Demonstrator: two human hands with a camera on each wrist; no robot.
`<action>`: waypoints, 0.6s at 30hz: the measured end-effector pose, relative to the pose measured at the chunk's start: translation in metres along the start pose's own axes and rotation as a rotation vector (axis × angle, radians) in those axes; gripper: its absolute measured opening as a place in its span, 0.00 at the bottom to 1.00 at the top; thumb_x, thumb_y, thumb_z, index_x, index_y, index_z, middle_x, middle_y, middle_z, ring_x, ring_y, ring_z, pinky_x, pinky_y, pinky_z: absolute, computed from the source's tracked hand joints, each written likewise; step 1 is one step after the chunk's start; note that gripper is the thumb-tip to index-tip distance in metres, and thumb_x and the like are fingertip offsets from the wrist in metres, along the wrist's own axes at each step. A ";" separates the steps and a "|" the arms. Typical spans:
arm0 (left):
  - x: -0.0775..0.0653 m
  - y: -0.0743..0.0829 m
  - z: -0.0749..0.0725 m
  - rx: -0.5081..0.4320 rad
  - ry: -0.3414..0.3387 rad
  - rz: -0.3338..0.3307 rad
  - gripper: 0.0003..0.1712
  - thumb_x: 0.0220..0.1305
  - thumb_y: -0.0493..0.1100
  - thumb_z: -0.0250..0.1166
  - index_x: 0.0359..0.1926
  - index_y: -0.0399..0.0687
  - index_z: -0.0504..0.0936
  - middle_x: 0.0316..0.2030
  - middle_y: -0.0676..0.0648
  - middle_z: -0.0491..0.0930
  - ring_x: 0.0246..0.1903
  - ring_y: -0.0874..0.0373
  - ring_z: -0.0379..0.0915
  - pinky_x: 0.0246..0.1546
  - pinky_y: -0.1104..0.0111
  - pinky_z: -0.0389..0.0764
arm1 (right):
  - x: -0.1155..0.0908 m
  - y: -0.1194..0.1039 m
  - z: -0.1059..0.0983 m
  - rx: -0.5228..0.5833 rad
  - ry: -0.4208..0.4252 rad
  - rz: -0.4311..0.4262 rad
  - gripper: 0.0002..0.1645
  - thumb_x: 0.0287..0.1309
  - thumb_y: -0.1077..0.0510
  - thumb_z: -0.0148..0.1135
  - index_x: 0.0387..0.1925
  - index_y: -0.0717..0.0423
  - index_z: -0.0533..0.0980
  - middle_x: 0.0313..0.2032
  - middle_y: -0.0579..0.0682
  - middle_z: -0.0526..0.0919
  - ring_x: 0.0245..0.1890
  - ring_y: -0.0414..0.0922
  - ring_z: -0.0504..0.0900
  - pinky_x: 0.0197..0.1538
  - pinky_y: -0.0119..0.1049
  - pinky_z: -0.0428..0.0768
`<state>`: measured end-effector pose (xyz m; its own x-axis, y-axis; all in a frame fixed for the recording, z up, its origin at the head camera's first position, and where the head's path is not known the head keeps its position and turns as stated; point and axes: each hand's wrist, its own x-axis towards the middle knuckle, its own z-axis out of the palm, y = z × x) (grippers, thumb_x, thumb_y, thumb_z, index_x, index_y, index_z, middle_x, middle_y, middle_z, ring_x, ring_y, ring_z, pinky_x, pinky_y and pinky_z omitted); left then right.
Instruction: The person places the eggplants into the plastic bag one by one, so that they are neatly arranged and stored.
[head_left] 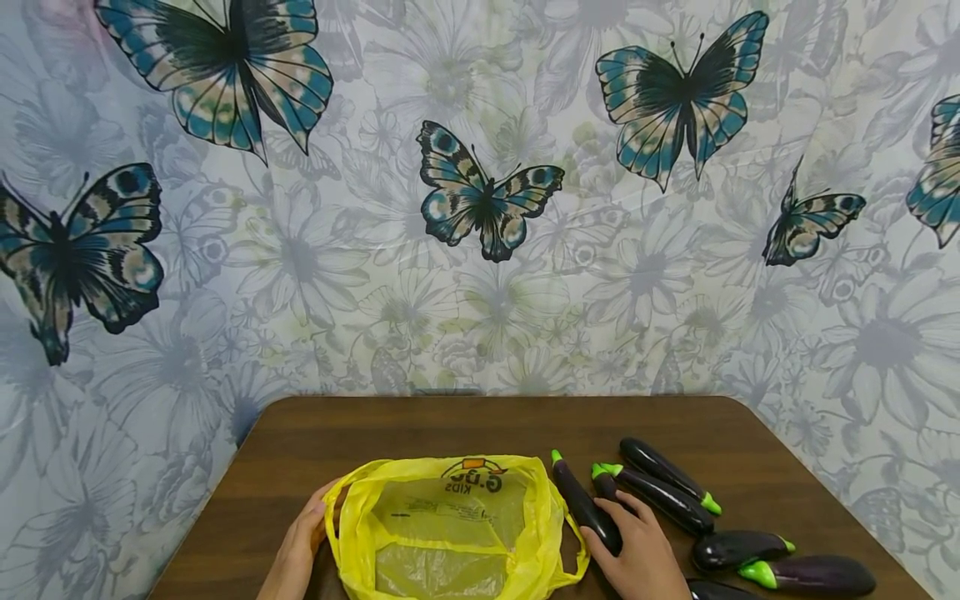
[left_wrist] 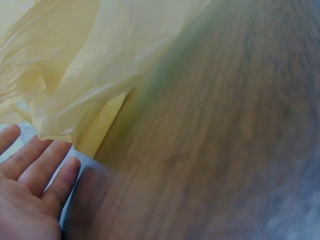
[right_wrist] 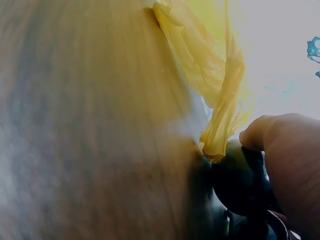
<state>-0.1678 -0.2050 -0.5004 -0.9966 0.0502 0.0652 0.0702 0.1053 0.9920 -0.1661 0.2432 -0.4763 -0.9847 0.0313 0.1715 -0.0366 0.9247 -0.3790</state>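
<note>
A yellow plastic bag [head_left: 450,508] stands with its mouth spread wide on the wooden table, dark print on its inner far wall. My left hand [head_left: 302,529] is at the bag's left side, and in the left wrist view its fingers [left_wrist: 42,167] extend toward the bag's edge. Right of the bag, my right hand [head_left: 637,546] grips a dark purple eggplant [head_left: 581,496], thumb on its near side and fingers across. Another eggplant [head_left: 603,483] lies partly hidden behind those fingers. In the right wrist view, the bag's handle [right_wrist: 220,125] hangs against the gripped eggplant [right_wrist: 240,180].
More eggplants with green caps lie to the right: one at the back [head_left: 663,471], one beside it [head_left: 667,500], and others nearer the right edge [head_left: 738,548] [head_left: 821,575]. Behind the wooden table [head_left: 360,425] hangs a butterfly-patterned cloth [head_left: 480,325].
</note>
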 end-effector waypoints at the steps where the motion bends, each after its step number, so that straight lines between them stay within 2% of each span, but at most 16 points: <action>1: 0.000 0.000 0.000 -0.002 0.002 -0.001 0.34 0.86 0.54 0.29 0.77 0.37 0.60 0.72 0.36 0.66 0.57 0.77 0.70 0.55 0.78 0.71 | 0.000 0.000 0.000 -0.001 0.003 0.001 0.28 0.61 0.39 0.71 0.55 0.52 0.84 0.55 0.57 0.85 0.63 0.61 0.75 0.56 0.63 0.78; 5: -0.001 0.000 0.000 -0.009 0.006 0.005 0.34 0.86 0.53 0.29 0.76 0.36 0.60 0.71 0.36 0.66 0.57 0.77 0.70 0.55 0.78 0.71 | -0.001 0.000 0.001 0.009 0.025 0.019 0.25 0.61 0.42 0.73 0.53 0.53 0.85 0.57 0.60 0.83 0.62 0.61 0.76 0.56 0.62 0.79; 11: -0.001 -0.001 0.000 -0.035 -0.008 0.000 0.34 0.86 0.55 0.30 0.77 0.36 0.60 0.72 0.35 0.64 0.58 0.76 0.70 0.55 0.79 0.71 | -0.002 -0.002 0.001 0.003 0.055 0.030 0.28 0.60 0.42 0.73 0.55 0.54 0.84 0.59 0.63 0.82 0.55 0.62 0.83 0.53 0.62 0.81; 18: -0.003 0.000 0.000 -0.036 -0.006 -0.009 0.34 0.85 0.56 0.30 0.76 0.38 0.61 0.71 0.37 0.65 0.58 0.73 0.71 0.56 0.79 0.70 | -0.005 -0.004 -0.001 0.018 0.087 0.032 0.28 0.61 0.43 0.73 0.57 0.53 0.83 0.56 0.59 0.85 0.51 0.60 0.85 0.51 0.60 0.82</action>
<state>-0.1648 -0.2050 -0.5004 -0.9969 0.0552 0.0554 0.0593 0.0700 0.9958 -0.1609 0.2396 -0.4750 -0.9669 0.0940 0.2370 -0.0095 0.9156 -0.4019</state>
